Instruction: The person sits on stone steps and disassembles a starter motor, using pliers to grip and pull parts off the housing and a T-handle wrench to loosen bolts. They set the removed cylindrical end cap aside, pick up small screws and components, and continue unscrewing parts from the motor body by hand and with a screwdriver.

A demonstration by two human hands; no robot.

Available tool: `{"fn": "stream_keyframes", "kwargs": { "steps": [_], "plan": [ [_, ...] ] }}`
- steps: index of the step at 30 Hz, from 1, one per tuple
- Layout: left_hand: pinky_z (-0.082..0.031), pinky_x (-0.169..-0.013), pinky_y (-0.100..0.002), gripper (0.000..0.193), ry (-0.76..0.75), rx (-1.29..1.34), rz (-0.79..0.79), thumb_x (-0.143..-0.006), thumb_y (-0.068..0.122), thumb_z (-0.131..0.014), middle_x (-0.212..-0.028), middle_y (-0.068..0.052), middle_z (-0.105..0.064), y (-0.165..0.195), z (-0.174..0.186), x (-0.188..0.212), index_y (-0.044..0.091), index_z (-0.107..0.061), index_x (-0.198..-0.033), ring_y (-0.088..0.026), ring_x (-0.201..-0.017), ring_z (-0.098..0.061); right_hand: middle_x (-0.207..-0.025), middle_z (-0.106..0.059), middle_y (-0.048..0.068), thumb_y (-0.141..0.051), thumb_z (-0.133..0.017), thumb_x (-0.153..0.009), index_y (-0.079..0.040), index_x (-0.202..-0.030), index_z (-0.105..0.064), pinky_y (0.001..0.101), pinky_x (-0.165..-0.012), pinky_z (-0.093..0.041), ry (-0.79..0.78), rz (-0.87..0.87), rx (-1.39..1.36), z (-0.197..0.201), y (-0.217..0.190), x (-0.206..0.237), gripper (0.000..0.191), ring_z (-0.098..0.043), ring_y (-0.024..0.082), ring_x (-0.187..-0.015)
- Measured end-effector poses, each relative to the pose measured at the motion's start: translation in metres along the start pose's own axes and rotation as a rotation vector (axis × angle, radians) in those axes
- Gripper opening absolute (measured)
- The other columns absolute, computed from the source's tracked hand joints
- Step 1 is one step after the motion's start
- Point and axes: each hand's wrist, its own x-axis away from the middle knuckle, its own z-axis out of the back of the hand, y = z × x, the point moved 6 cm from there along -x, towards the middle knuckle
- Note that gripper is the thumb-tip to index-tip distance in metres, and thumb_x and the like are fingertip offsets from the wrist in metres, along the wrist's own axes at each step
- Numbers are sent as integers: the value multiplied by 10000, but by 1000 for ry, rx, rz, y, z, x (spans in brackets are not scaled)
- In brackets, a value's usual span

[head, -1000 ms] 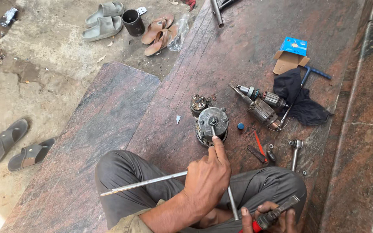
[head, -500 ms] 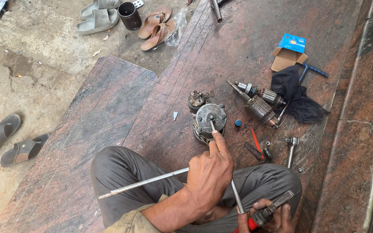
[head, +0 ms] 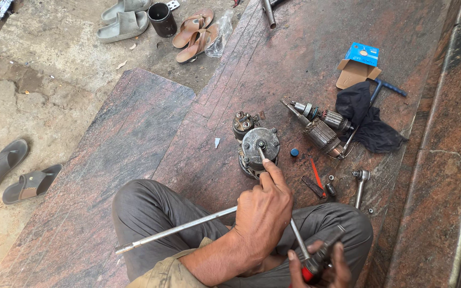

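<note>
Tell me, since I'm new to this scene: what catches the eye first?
The left hand at centre, fingers on a thin tool set into a round metal motor housing on the stone slab. Right of it lie an armature and black cloth; the right hand grips a red-handled tool at the bottom edge.

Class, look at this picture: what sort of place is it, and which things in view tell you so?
Probably an outdoor, floor-level repair spot for motor parts. A round metal motor housing stands on stone slabs, a wound rotor and a ratchet lie nearby, and sandals rest on bare concrete.

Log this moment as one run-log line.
left hand: fingertip on starter motor housing | right hand: grips red-handled screwdriver | long rod across lap | armature aside
</note>
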Motion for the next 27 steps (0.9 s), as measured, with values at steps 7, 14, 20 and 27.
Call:
{"fn": "stream_keyframes", "kwargs": {
  "steps": [7, 14, 20, 27],
  "plan": [
    [-535, -414, -298, 589, 44, -128, 48, -886, 77, -586, -795, -74, -647, 1, 3, -2, -268, -438, -1340, -159, -542, -695, -912, -667, 116, -102, -846, -636, -16, -906, -631, 432, -954, -524, 79, 518, 230, -15, -27, -15, 356, -683, 267, -898],
    [-520, -389, -336, 586, 4, 63, 82, -916, 136, -569, -830, -134, -670, -1, 3, 4, -226, -450, -1361, -213, -533, -696, -735, -543, -6, -92, -844, -758, -58, -974, -454, 232, -655, -467, 135, 63, -33, 29, -39, -15, 447, -536, 70, -618],
    [-537, -411, -324, 615, 9, 121, 28, -878, 99, -558, -865, -178, -669, -2, 8, 2, -270, -424, -1351, -209, -551, -711, -793, -531, 39, 27, -789, -707, -26, -1021, -467, 231, -610, -496, 9, 44, -21, 20, -10, -14, 454, -551, 74, -639],
    [-555, -427, -324, 639, -30, 121, 15, -871, 99, -570, -870, -188, -664, -2, 4, 0, -276, -404, -1362, -223, -570, -722, -751, -537, 49, 29, -817, -705, -61, -994, -469, 234, -579, -475, 15, -18, -21, 11, 1, 6, 461, -526, 85, -588]
  ]
}}
